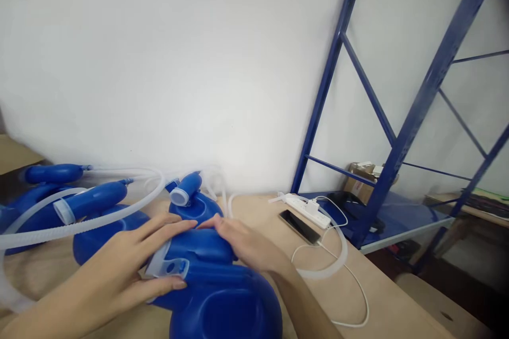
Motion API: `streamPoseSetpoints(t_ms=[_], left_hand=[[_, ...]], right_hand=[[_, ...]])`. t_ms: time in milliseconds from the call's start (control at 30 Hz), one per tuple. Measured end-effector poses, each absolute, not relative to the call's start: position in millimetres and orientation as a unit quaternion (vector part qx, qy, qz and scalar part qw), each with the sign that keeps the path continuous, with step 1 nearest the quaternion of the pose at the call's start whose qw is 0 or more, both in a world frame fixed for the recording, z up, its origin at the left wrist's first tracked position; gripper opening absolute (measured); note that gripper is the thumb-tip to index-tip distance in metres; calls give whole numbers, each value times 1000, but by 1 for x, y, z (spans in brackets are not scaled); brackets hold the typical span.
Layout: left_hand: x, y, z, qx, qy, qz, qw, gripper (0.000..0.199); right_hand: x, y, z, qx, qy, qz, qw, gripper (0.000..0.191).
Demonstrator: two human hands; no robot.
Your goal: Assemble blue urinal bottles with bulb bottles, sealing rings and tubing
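Observation:
A blue plastic urinal-type bottle [233,302] lies in front of me, its thick cylindrical neck on top. At the neck's left end sits a translucent white cap [165,266] with a tab. My left hand [137,262] grips this end, fingers over the top and thumb against the tab. My right hand [250,246] is closed around the neck's other end, its fingertips close to those of my left hand. Just behind stands another blue bottle [196,207] with a white-capped neck. The undersides of both hands' grips are hidden.
More blue bottles [97,198] and a translucent corrugated hose [99,225] crowd the table's left side. To the right lie a phone [299,226], a white power strip [308,210] and cables. A blue metal rack [330,74] rises beyond the table's [382,296] right edge.

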State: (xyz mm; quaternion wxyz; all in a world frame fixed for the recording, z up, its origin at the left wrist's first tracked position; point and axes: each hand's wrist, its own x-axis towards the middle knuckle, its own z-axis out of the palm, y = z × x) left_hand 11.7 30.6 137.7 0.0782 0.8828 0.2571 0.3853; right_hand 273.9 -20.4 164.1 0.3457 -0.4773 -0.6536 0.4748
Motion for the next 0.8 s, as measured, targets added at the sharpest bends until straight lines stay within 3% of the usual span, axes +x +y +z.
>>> streamPoseSetpoints(t_ms=[100,167,267,333,467,600,800], left_hand=[[5,37,143,854,331,393,85,65],[4,41,145,832,366,406,91,66],[8,47,145,819,406,395,96,71],[13,51,142,813,419,389,105,76],[24,60,124,821,417,365,136,78],[29,70,107,826,439,305,177,79],[33,65,111,805,470,262,249,60]], right_hand=[[311,-18,182,-529,-674,335,392,73],[356,-12,187,-626,-642,165,410,64],[438,-10,178,-780,-520,57,342,55],[485,-15,165,-841,-467,93,257,50],[519,-27,142,-821,-487,250,165,40],[485,-6,132,-717,-583,367,106,56],[402,46,90,-677,-631,373,66,63]])
